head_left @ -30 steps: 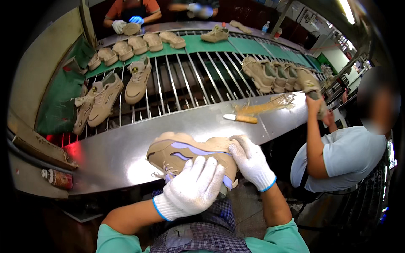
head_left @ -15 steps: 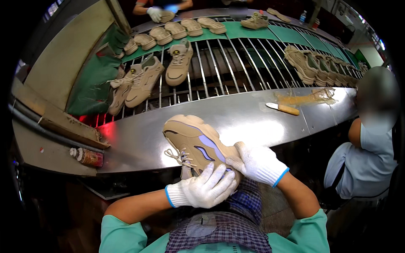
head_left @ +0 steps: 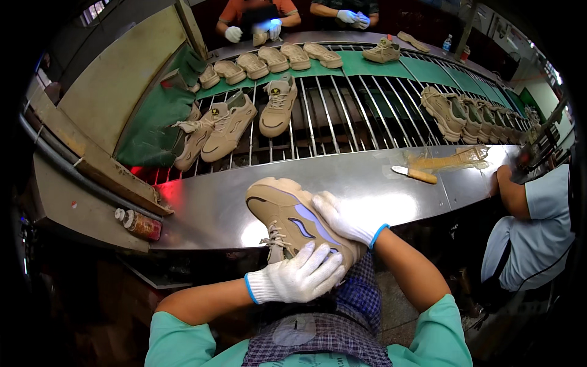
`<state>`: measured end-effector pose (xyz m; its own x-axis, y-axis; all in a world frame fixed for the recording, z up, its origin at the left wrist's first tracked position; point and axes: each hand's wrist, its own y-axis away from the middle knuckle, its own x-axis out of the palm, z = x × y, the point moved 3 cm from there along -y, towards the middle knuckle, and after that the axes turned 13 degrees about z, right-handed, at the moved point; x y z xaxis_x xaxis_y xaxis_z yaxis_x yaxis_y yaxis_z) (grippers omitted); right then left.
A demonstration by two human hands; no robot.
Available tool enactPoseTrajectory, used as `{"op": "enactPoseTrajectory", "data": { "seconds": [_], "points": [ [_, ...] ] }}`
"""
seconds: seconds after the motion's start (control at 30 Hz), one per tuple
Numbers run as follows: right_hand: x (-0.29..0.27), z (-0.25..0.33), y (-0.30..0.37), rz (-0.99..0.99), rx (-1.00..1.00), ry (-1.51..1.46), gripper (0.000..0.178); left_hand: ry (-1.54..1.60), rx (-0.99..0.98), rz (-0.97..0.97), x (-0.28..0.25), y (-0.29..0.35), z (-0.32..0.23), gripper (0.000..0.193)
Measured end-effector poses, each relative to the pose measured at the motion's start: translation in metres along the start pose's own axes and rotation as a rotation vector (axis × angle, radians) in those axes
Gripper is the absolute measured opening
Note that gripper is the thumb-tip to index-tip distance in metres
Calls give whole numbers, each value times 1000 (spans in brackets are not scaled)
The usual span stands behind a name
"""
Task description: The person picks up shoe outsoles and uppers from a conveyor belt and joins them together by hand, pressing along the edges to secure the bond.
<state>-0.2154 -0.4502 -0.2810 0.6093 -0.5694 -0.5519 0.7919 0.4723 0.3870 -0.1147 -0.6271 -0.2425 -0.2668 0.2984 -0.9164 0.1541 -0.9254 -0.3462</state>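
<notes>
A beige sneaker (head_left: 287, 211) with lilac side panels is held on its side between my gloved hands, toe pointing away to the upper left, above the near edge of the metal table. My left hand (head_left: 298, 273), in a white knit glove with a blue cuff, lies across the upper near the heel, its fingers bent against it. On the other side my right hand (head_left: 343, 219) presses along the sole edge, its fingertips around the middle of the sole. Laces hang loosely from the left side of the sneaker. The heel is partly hidden behind my left hand.
A knife with a wooden handle (head_left: 422, 176) lies on the metal table (head_left: 208, 211). Beyond it, a roller conveyor (head_left: 330, 116) carries beige sneakers (head_left: 229, 131) and a row of soles (head_left: 272, 59). A bottle (head_left: 142, 224) stands left. Co-workers sit opposite and at the right.
My right hand has slid forward along the sole from the heel toward the middle. The view has shifted, showing more of the people opposite. The co-worker at the right has moved an arm toward the table.
</notes>
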Motion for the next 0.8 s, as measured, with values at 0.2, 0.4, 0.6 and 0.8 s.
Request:
{"op": "enactPoseTrajectory", "data": {
  "seconds": [0.2, 0.4, 0.6, 0.8],
  "points": [
    [-4, 27, -26, 118, -14, 75, 81, 21, -15, -37, 7, 12, 0, 35],
    [-12, 32, 19, 278, 94, 180, 84, 70, 5, -31, 8, 18, 5, 36],
    [8, -3, 70, 366, 94, 55, 82, 84, 59, -20, 13, 43, 4, 39],
    [23, -8, 22, 373, -93, -492, 81, 127, 38, -24, -2, 69, 28, 36]
  ]
}}
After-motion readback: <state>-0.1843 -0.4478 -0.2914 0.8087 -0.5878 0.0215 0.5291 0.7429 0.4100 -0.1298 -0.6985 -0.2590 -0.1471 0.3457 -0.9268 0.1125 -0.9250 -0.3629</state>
